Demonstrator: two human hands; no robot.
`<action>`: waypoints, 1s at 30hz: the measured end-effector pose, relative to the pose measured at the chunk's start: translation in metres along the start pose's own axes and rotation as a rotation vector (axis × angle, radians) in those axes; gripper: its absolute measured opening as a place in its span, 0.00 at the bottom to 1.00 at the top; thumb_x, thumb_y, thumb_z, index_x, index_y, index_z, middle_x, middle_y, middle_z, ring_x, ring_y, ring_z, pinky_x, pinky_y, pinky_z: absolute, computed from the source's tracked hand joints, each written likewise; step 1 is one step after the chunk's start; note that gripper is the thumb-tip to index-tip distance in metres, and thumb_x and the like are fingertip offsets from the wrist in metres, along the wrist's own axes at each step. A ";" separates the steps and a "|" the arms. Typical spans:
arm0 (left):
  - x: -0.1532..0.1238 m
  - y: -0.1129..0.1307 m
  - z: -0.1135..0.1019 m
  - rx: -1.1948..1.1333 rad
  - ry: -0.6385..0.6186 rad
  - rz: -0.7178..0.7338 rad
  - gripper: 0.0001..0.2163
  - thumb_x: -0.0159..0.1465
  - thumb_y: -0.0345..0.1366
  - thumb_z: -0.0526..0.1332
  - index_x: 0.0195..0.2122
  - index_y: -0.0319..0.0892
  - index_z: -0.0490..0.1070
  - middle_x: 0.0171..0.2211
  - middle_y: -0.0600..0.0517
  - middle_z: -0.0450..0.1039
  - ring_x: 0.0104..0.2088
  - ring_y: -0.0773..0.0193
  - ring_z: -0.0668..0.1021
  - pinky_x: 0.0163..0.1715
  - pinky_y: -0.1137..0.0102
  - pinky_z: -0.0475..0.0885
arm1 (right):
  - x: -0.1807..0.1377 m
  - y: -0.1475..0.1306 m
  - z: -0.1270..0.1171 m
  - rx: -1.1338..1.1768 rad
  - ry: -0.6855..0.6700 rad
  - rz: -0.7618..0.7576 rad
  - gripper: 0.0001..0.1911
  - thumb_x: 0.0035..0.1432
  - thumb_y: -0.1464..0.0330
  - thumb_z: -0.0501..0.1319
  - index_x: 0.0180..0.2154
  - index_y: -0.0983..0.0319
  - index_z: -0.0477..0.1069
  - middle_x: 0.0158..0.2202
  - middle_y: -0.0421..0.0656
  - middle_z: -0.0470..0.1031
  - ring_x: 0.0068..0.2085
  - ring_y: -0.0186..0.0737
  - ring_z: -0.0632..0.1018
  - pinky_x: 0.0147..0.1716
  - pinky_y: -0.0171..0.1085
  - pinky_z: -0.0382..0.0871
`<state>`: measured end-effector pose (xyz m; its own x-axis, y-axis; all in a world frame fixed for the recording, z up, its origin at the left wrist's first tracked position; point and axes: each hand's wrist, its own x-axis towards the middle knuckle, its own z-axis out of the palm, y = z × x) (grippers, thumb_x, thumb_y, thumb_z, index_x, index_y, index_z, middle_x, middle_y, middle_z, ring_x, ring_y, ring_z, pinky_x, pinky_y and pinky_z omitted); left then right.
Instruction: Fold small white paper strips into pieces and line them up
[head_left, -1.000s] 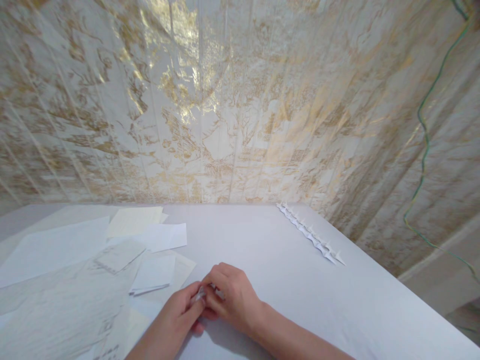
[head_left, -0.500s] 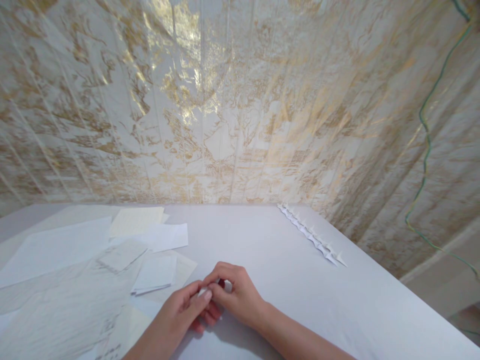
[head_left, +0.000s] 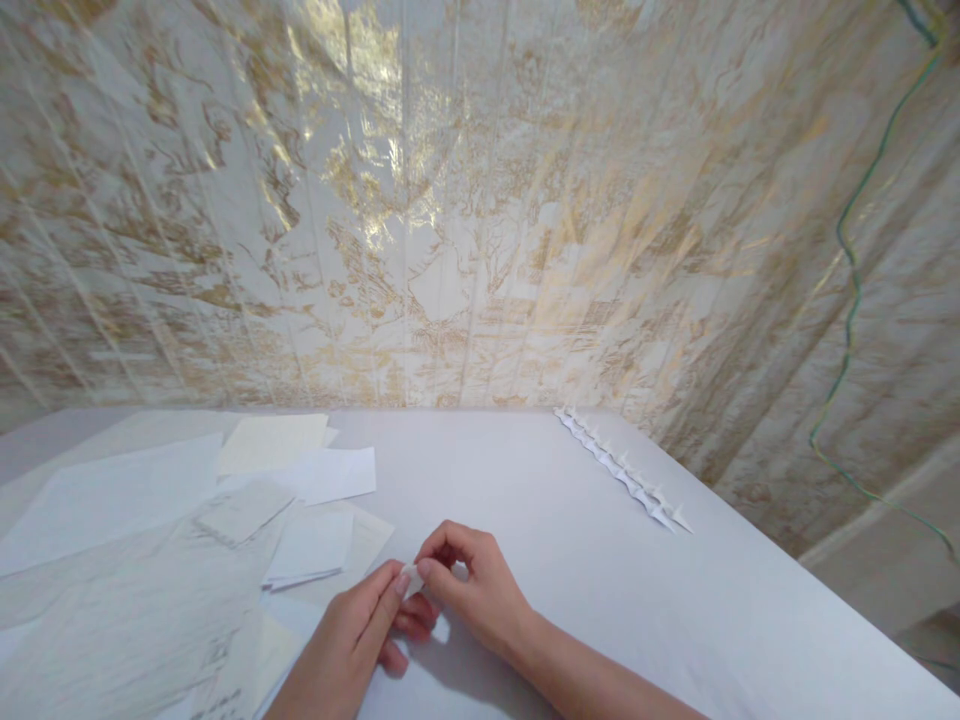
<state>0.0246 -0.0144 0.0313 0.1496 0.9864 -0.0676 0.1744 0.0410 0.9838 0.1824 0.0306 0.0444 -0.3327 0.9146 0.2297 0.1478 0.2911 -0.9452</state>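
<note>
Both hands meet low in the middle of the head view, just above the white table. My left hand and my right hand pinch a small folded piece of white paper between their fingertips. The fingers of both hands are curled and closed on it. Most of the paper is hidden by the fingers. A little stack of white paper squares lies just left of the hands.
Loose white and cream sheets cover the table's left half. A row of several small folded paper figures runs along the right edge by the wall. A gold-patterned wall stands behind; a green cable hangs at right.
The hands have lifted slightly and shifted their pinch; the small paper now shows between the fingertips, with the right fingers more arched. The view has barely moved.
</note>
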 end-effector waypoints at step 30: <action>0.001 -0.004 -0.003 0.030 -0.049 -0.042 0.26 0.66 0.62 0.51 0.37 0.42 0.73 0.36 0.47 0.83 0.33 0.59 0.82 0.29 0.69 0.72 | 0.015 0.001 -0.013 0.238 -0.180 0.189 0.35 0.51 0.37 0.60 0.25 0.65 0.72 0.21 0.40 0.69 0.22 0.32 0.68 0.25 0.35 0.63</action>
<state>0.0208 -0.0127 0.0275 0.1887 0.9750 -0.1176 0.2105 0.0768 0.9746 0.1901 0.0484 0.0498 -0.4821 0.8759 0.0214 0.0078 0.0287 -0.9996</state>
